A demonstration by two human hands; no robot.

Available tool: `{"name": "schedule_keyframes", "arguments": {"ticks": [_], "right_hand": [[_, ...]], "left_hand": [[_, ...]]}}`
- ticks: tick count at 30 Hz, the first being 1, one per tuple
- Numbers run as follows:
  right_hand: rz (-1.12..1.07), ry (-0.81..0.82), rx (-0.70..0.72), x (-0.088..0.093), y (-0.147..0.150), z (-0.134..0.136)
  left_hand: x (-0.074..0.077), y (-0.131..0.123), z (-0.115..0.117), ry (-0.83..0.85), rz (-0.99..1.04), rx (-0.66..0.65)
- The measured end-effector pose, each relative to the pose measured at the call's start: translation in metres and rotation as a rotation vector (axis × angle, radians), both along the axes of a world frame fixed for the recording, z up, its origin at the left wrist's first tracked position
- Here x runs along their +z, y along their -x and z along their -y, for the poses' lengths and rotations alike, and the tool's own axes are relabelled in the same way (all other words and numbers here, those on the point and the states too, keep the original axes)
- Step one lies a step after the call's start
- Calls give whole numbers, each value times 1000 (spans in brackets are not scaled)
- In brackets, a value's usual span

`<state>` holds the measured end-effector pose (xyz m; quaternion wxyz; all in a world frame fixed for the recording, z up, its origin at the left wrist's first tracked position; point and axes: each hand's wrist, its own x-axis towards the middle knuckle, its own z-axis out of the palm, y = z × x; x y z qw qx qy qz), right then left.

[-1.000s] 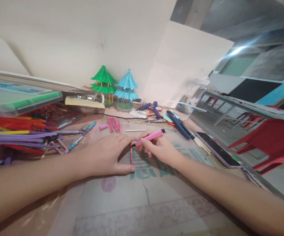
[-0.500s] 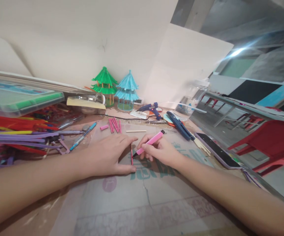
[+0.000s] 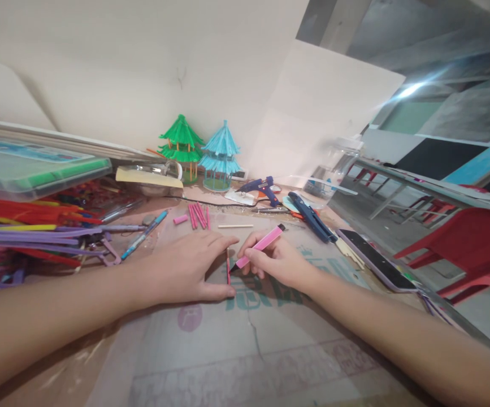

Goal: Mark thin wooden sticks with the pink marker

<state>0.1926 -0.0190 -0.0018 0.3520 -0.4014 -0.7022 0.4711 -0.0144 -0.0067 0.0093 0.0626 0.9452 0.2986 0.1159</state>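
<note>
My right hand [image 3: 276,260] is closed around a pink marker [image 3: 259,247], whose dark tip rests against a thin stick [image 3: 228,267]. Pink colour covers part of that stick. My left hand [image 3: 189,265] pins the stick at both ends between thumb and fingers, on a printed plastic sheet [image 3: 194,350]. Just beyond the hands lie several pink sticks [image 3: 198,216], a pink marker cap [image 3: 181,219] and one plain pale stick [image 3: 235,226].
Behind stand a green pagoda model [image 3: 181,147] and a light blue one [image 3: 220,155]. A glue gun [image 3: 260,189], a utility knife [image 3: 310,217] and a phone [image 3: 376,259] lie to the right. Coloured pipe cleaners [image 3: 37,237] and a plastic case [image 3: 37,169] crowd the left.
Almost nothing has moved. The marker tip stays at the stick with at most a tiny shift, and both hands keep their places.
</note>
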Motion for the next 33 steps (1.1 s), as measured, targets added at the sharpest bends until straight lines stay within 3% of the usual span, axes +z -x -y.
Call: {"name": "schedule_keyframes", "arguments": {"ticks": [7, 23, 33], "right_hand": [[62, -40, -136, -2, 4, -2], [67, -71, -196, -5, 2, -7], [39, -5, -94, 0, 1, -1]], "left_hand": [[-1, 1, -1, -18, 8, -10], [7, -1, 2, 13, -27, 42], [4, 0, 0, -10, -21, 29]]}}
